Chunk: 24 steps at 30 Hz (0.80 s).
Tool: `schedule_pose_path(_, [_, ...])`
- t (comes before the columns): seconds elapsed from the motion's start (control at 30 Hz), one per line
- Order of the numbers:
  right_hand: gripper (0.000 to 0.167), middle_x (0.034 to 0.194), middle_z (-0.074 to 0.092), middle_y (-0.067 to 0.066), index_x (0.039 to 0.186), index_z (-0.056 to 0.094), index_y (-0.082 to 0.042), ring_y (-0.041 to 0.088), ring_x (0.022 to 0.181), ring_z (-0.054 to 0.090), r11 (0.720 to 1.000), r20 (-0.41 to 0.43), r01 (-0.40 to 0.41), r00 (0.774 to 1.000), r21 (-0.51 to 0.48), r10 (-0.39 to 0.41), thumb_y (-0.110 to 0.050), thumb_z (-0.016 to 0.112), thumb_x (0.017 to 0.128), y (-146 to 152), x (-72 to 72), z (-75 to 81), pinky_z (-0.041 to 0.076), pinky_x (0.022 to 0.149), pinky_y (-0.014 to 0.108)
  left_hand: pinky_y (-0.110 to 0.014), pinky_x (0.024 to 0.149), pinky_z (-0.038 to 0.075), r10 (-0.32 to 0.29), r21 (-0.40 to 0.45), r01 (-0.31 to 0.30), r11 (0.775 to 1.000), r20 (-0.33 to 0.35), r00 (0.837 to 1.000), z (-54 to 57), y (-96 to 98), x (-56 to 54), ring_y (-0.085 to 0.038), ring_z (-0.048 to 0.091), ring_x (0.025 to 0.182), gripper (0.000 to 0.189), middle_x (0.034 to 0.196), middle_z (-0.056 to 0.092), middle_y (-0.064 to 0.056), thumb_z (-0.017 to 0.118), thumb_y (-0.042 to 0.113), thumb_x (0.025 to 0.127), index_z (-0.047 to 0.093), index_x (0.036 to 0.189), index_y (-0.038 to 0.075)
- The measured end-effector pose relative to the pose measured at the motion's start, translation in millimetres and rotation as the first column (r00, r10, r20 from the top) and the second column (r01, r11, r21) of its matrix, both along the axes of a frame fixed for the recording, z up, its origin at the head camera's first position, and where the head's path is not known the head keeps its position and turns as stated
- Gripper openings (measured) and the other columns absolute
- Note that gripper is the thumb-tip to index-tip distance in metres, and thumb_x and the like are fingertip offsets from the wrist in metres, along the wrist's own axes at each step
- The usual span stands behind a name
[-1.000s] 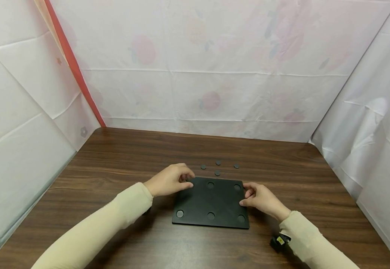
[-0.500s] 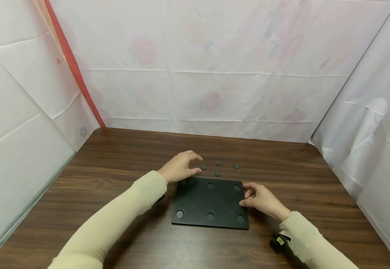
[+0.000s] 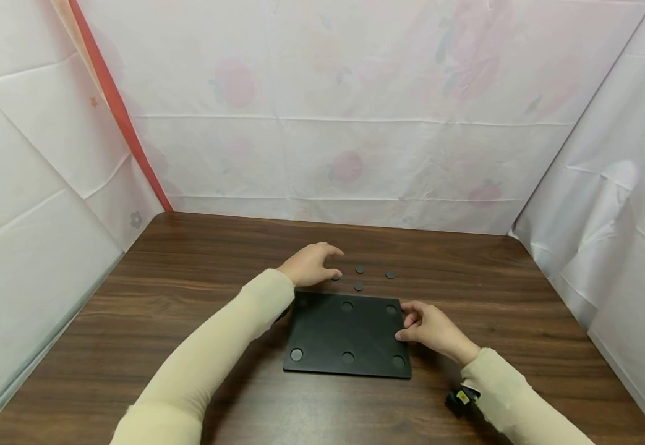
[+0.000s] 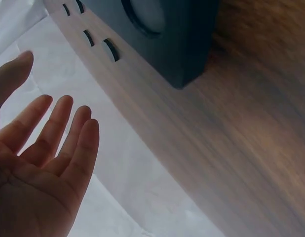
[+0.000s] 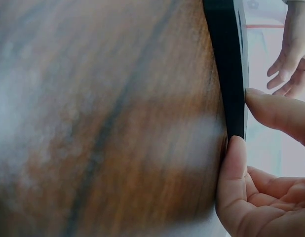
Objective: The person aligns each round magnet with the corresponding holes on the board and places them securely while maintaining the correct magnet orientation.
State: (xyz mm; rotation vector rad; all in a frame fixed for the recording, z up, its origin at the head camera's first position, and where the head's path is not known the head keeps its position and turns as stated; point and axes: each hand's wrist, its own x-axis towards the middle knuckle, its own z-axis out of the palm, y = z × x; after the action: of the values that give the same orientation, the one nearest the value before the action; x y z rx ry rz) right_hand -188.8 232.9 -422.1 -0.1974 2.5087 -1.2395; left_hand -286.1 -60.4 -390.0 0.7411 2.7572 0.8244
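Discs [image 3: 360,270] beside the loosely spread left hand [image 3: 308,266] were best pinched singly, the board [image 3: 350,330] clamped by the right hand [image 3: 432,330].

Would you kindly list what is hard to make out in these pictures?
Leftmost small dark flat disc: head view, mostly hidden by the bare left hand.
Black rectangular board: left wrist view, cut off by the top edge.
Brown wood-grain tabletop: right wrist view, grain blurred.
Bare right hand: right wrist view, cut off by the right edge.
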Motion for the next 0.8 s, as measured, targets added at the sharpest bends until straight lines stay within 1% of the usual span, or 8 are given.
schedule_pose_path(0.13, [0.069,0.088,0.056,0.008,0.138,0.046,0.007,0.018,0.071,0.049,1.0,-0.002,-0.002,1.0,0.002,0.002,-0.011,0.079,0.08,0.4,-0.2,-0.1,0.039,0.058,0.028,-0.042,0.105,0.046,0.0,-0.024,0.001,1.0,0.029,1.0,-1.6,5.0,-5.2,-0.026,0.051,0.131,0.053,0.144,0.052,-0.007,0.068,0.029,0.093,0.053,0.141,0.012])
schedule_pose_path(0.37, [0.07,0.089,0.056,0.009,0.139,0.045,0.007,0.018,0.071,0.049,1.0,-0.001,-0.004,1.0,-0.004,0.004,-0.01,0.079,0.08,0.5,0.5,-0.3,0.04,0.059,0.028,-0.041,0.106,0.045,0.012,-0.083,-0.008,0.997,0.047,0.999,-2.6,12.7,-12.5,-0.026,0.051,0.131,0.05,0.142,0.054,-0.007,0.068,0.027,0.094,0.055,0.14,0.011])
schedule_pose_path(0.57, [0.07,0.089,0.056,0.008,0.139,0.046,0.007,0.018,0.071,0.049,1.0,0.0,0.001,1.0,-0.004,-0.001,-0.01,0.079,0.08,0.1,0.3,-0.2,0.04,0.059,0.028,-0.042,0.11,0.042,0.034,-0.133,-0.026,0.991,0.062,0.997,-8.0,14.9,-15.9,-0.026,0.046,0.136,0.047,0.143,0.054,-0.006,0.067,0.028,0.094,0.057,0.138,0.014])
schedule_pose_path(0.67, [0.07,0.088,0.056,0.008,0.139,0.046,0.006,0.018,0.071,0.049,1.0,0.003,0.002,1.0,-0.003,-0.002,-0.011,0.079,0.08,0.3,0.5,-0.2,0.04,0.059,0.028,-0.041,0.108,0.043,0.035,-0.145,-0.025,0.989,0.072,0.997,-8.9,16.0,-16.2,-0.026,0.048,0.134,0.046,0.14,0.055,-0.006,0.067,0.027,0.094,0.057,0.137,0.014])
schedule_pose_path(0.8, [0.07,0.089,0.056,0.008,0.139,0.046,0.006,0.018,0.071,0.049,1.0,0.002,0.002,1.0,0.0,-0.002,-0.011,0.079,0.08,0.8,0.7,0.0,0.04,0.058,0.028,-0.04,0.102,0.048,0.024,-0.171,-0.008,0.985,0.092,0.995,-6.9,18.2,-15.5,-0.025,0.056,0.125,0.045,0.134,0.06,-0.007,0.068,0.026,0.094,0.058,0.136,0.012])
